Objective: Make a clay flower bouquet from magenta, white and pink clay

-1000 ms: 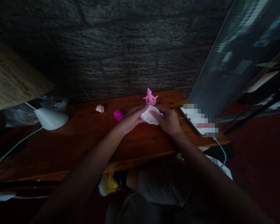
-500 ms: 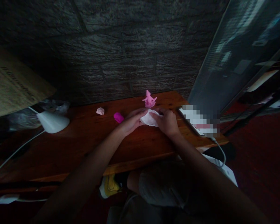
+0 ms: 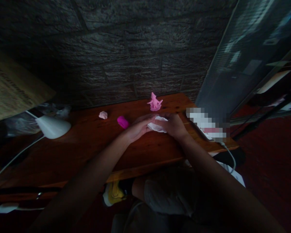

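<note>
Wooden table (image 3: 145,150) lit dimly, and right now the left hand (image 3: 138,128) and right hand (image 3: 176,126) grip the crumpled white sheet (image 3: 159,128) just this side of the pink figurine (image 3: 155,104), right fingers partly covering it, magenta lump (image 3: 123,122) left of that figurine.

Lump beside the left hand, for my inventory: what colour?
The lump is bright magenta, clearest in head view.

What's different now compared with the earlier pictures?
The left hand and right hand have drawn the white piece slightly toward the person, away from the pink figure. Nothing was newly grasped or let go. The figure, magenta lump and pale lump stayed put.
</note>
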Demonstrator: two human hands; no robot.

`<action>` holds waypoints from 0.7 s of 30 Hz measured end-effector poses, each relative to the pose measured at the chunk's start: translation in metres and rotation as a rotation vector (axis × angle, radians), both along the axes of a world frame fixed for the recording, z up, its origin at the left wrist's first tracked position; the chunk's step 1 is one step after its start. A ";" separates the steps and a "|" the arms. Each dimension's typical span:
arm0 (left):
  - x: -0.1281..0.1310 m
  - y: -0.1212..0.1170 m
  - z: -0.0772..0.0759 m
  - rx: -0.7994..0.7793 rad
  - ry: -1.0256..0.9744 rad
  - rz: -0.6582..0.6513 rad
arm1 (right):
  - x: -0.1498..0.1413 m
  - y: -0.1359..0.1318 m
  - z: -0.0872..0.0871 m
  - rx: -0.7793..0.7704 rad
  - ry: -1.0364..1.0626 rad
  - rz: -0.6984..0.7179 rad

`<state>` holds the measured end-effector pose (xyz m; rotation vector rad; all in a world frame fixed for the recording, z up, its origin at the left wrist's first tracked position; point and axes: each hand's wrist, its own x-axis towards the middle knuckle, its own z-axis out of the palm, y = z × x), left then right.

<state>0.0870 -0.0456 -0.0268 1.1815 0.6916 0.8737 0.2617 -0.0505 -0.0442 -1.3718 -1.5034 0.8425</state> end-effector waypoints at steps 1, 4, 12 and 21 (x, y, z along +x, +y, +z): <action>0.000 0.000 0.001 -0.001 0.000 0.000 | 0.000 -0.001 0.001 0.005 -0.017 -0.003; 0.002 -0.001 0.002 -0.010 -0.031 0.016 | -0.001 -0.004 0.005 0.038 -0.036 0.004; 0.006 0.004 -0.003 0.023 -0.032 0.067 | -0.001 -0.003 0.003 0.083 -0.060 -0.054; 0.000 0.012 -0.004 0.225 0.114 0.317 | 0.003 -0.016 0.007 0.132 0.114 -0.083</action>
